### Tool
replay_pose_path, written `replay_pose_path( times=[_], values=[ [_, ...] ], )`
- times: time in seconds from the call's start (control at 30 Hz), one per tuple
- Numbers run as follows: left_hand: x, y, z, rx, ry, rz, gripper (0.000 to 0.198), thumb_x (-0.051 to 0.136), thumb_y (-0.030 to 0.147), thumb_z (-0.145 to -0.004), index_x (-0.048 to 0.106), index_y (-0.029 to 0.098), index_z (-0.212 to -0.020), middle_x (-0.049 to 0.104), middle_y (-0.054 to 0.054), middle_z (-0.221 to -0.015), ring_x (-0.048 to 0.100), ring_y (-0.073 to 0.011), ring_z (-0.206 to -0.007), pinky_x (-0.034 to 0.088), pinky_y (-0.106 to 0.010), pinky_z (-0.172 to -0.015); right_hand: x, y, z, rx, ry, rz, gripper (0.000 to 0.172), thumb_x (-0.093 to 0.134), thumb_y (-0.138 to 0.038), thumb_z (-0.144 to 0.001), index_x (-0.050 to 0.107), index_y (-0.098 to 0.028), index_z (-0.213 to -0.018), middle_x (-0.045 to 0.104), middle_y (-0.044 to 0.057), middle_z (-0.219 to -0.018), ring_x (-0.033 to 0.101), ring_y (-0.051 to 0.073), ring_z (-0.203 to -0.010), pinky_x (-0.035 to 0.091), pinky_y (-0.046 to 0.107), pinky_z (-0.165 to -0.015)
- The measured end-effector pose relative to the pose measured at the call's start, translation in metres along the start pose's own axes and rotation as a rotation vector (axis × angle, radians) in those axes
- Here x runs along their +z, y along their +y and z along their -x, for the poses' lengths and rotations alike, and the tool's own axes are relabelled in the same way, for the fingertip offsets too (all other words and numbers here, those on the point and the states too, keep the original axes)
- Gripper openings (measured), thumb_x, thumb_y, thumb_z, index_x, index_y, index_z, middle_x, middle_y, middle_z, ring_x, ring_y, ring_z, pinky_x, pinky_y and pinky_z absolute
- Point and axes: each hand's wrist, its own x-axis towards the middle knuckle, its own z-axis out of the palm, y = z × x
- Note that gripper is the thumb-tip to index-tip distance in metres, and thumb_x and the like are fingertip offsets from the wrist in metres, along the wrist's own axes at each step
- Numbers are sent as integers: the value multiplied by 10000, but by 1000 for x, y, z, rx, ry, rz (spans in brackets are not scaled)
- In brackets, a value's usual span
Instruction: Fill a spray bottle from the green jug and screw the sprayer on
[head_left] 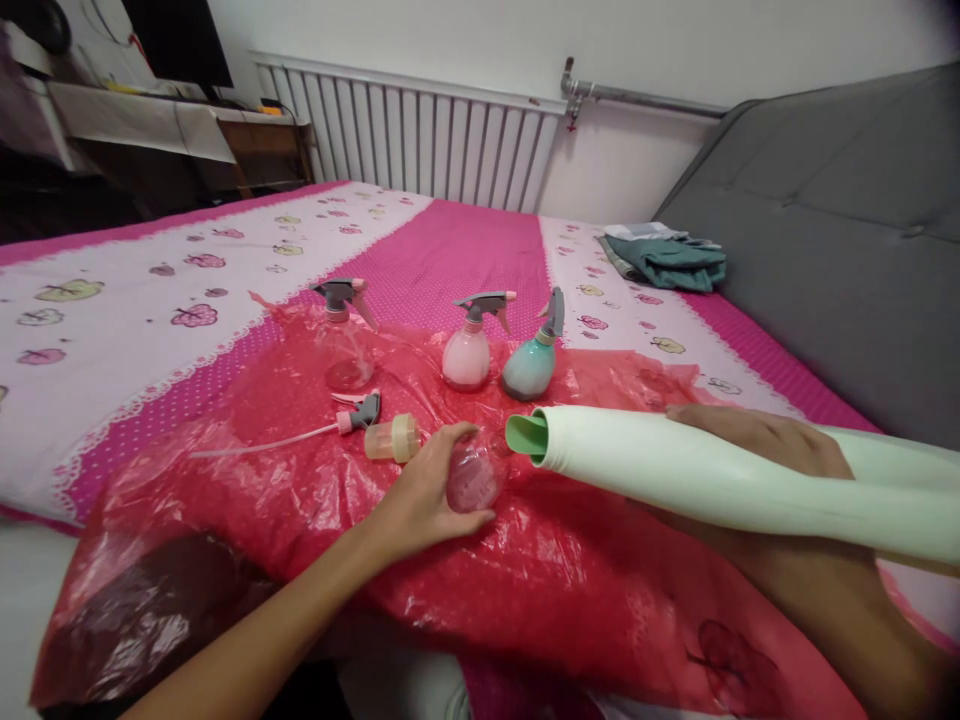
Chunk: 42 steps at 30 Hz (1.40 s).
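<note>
My left hand (427, 490) is closed round a small clear bottle (474, 478) with a pinkish tint. My right hand (765, 440) grips a large pale green plastic bottle (637, 460) tipped on its side. Its open mouth, with a green pouring spout (526, 435), points at the clear bottle's top. Left of my left hand lie a loose grey-and-pink spray head (360, 412) with a long tube and a clear cap with a cream rim (394, 438). Behind stand a clear spray bottle (349, 360), a pink one (466, 358) and a teal one (529, 366).
A red plastic sheet (285, 500) covers the near part of the bed, over a pink-and-white bedspread (480, 245). Folded cloths (664, 260) lie at the back right by the grey headboard (825, 190). A radiator (420, 140) and a desk (255, 140) stand beyond.
</note>
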Motion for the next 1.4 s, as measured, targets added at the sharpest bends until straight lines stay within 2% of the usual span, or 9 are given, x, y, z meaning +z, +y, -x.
replay_pose_path(
  times=[0.2,0.43,0.63,0.9,1.2,1.4],
  values=[
    [0,0,0,11,-2,13,841,873,357,-786,434,225,-1491,619,-187,-1498,636,-423,-1398,496,-648,-1214,-3,6,-1,-21,-43,20,349,530,-377,-1023,565,-233,-1339,760,148,-1233,693,366,-1055,460,494,-948],
    [1,0,1,7,5,18,860,886,371,-769,453,232,-1498,627,-186,-1495,641,-434,-1393,505,-655,-1203,-5,12,-1,-58,-60,23,420,546,-438,-1011,575,-218,-1368,764,163,-1250,702,386,-1065,479,512,-915],
    [1,-1,0,6,3,32,858,887,339,-760,461,247,-1500,635,-170,-1487,641,-423,-1392,496,-650,-1209,-6,13,-5,-77,-63,32,370,518,-409,-1041,565,-243,-1368,774,136,-1249,704,357,-1063,477,495,-934],
    [2,-4,2,23,9,27,861,882,358,-776,445,230,-1507,621,-190,-1499,634,-428,-1403,498,-652,-1210,-4,7,-5,-68,-26,6,434,445,-534,-1070,575,-216,-1335,757,167,-1218,700,388,-1039,466,515,-914],
    [1,-3,2,16,6,24,865,884,339,-771,454,240,-1515,632,-180,-1496,639,-422,-1400,495,-645,-1210,-4,6,-5,-23,-58,11,368,504,-478,-1027,599,-234,-1285,776,147,-1184,713,380,-985,473,507,-900],
    [1,-4,2,4,4,25,868,876,347,-773,432,238,-1511,616,-191,-1511,623,-428,-1422,480,-663,-1224,-6,3,-3,-15,-61,18,387,493,-495,-1035,581,-238,-1312,771,144,-1213,702,385,-1028,460,512,-925]
  ],
)
